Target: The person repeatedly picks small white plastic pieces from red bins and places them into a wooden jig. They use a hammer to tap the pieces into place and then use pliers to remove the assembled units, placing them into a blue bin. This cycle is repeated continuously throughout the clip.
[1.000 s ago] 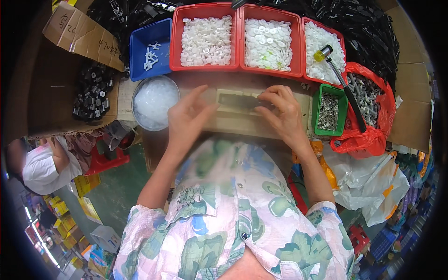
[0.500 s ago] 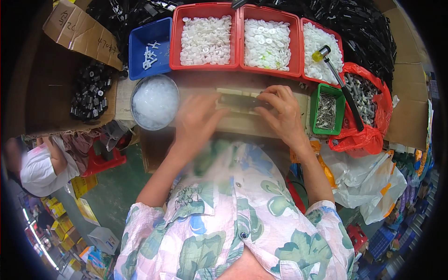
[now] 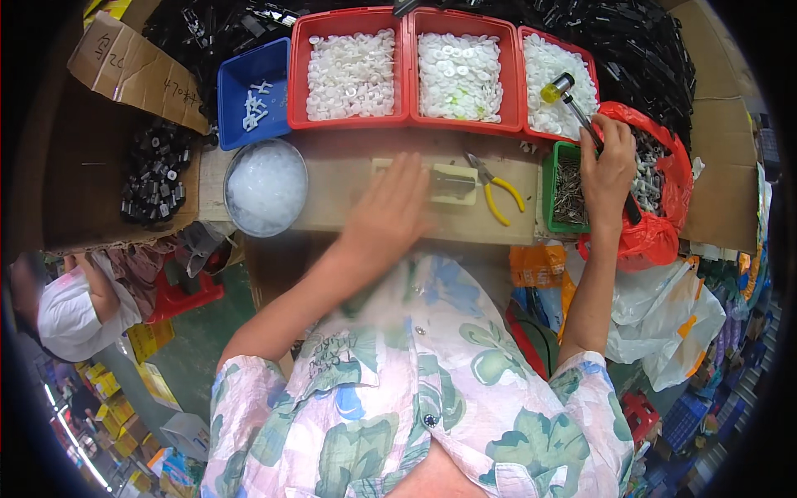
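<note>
Nearest, the patterned shirt (image 3: 398, 365) comes up close to the near edge of the board (image 3: 328, 166), leaving only a narrow margin there. Above that edge the left hand (image 3: 392, 203), slightly blurred, reaches flat across the left part of a cream block (image 3: 466, 197), its fingers straight and side by side, pinching nothing; how hard it presses cannot be told. The block lies mid-board, a dark strip (image 3: 453, 184) along its exposed right part. Just beside its right end rest yellow-handled pliers (image 3: 503, 192), jaws pointing away from the person. A slim gap separates them from the green box (image 3: 549, 195) of metal pins. To the left, a wider stretch of board shows between the hand and the round bowl (image 3: 267, 233).

The right hand (image 3: 610, 166) is above the right side of the green box, fingers bent over the black handle of a hammer (image 3: 558, 88); whether they close firmly around it cannot be told. The handle slants over the red bag (image 3: 647, 249), its head over the rightmost bin. Beyond, three red bins (image 3: 466, 126) and a blue bin (image 3: 232, 100) line the board's far edge, with black pieces (image 3: 631, 58) heaped behind.
</note>
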Available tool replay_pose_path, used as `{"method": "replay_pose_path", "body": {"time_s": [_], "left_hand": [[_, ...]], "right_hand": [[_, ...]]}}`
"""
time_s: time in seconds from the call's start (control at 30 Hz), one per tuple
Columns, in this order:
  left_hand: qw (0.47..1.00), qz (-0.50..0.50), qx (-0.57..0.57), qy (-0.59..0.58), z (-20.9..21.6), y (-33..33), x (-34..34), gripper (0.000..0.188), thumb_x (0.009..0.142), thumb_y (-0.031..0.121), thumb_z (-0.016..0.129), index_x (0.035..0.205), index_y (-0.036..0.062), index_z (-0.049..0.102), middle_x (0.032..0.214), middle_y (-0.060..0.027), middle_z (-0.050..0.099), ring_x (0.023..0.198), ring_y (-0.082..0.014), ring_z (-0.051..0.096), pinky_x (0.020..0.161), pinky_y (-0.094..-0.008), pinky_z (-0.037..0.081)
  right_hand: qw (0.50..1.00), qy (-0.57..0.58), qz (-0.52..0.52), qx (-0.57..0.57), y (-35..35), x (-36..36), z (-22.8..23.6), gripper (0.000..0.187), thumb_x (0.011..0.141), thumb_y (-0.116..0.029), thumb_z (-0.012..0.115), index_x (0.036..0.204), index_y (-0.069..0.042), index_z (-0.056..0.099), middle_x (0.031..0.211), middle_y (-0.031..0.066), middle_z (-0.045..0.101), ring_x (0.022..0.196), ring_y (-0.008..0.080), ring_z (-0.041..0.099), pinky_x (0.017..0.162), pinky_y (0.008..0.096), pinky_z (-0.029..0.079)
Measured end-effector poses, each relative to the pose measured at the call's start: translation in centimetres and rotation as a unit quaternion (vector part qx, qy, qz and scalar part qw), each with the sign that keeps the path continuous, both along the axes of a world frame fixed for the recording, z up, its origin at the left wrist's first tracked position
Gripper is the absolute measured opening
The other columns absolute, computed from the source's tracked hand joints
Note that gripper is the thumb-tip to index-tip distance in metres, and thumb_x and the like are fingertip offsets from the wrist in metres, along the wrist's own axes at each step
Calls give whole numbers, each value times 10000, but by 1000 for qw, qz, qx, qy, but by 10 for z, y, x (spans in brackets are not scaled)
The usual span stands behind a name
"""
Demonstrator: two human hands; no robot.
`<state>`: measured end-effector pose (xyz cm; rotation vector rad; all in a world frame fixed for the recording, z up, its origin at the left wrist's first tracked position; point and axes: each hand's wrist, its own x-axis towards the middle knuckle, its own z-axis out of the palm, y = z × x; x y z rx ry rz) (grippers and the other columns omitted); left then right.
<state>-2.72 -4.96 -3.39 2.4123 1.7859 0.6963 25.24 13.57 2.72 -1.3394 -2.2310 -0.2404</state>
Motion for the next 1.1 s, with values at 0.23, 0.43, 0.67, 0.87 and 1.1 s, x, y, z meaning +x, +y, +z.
{"method": "replay_pose_path", "body": {"time_s": [0.23,0.43,0.67,0.87,1.1], "left_hand": [[982,-45,84,160,-7,11,-3,613,910,346,641,1271,-145,572,1340,-335,553,1266,-436,552,1053,-469,458],[972,-48,112,199,-6,12,-4,579,929,342,613,1206,-166,607,1230,-355,610,1183,-456,602,1001,-462,501],[971,-61,115,201,-3,16,-4,557,924,320,618,1191,-169,613,1210,-352,620,1164,-450,612,989,-460,506],[975,-47,129,175,-8,15,-4,542,918,313,626,1181,-160,622,1207,-351,621,1152,-448,617,973,-454,514],[974,-45,127,182,-12,11,0,534,920,308,626,1173,-162,626,1208,-354,620,1162,-448,614,978,-450,513]], "right_hand": [[999,-24,5,-30,7,25,-11,205,897,-62,648,1092,1,648,979,201,644,922,399,631,783,480,489],[965,114,77,-222,-56,-7,21,235,967,-92,619,1172,23,641,937,216,678,815,360,680,730,429,515],[929,84,180,-312,-110,-31,-1,295,951,-59,626,1234,24,613,910,201,670,758,320,674,668,410,508],[955,153,195,-163,-119,-33,21,357,914,-19,638,1270,-12,611,826,183,623,689,368,619,626,442,486],[961,85,189,-183,-122,-29,13,428,926,-53,635,1345,-30,554,810,174,625,671,373,621,611,457,502]]}}
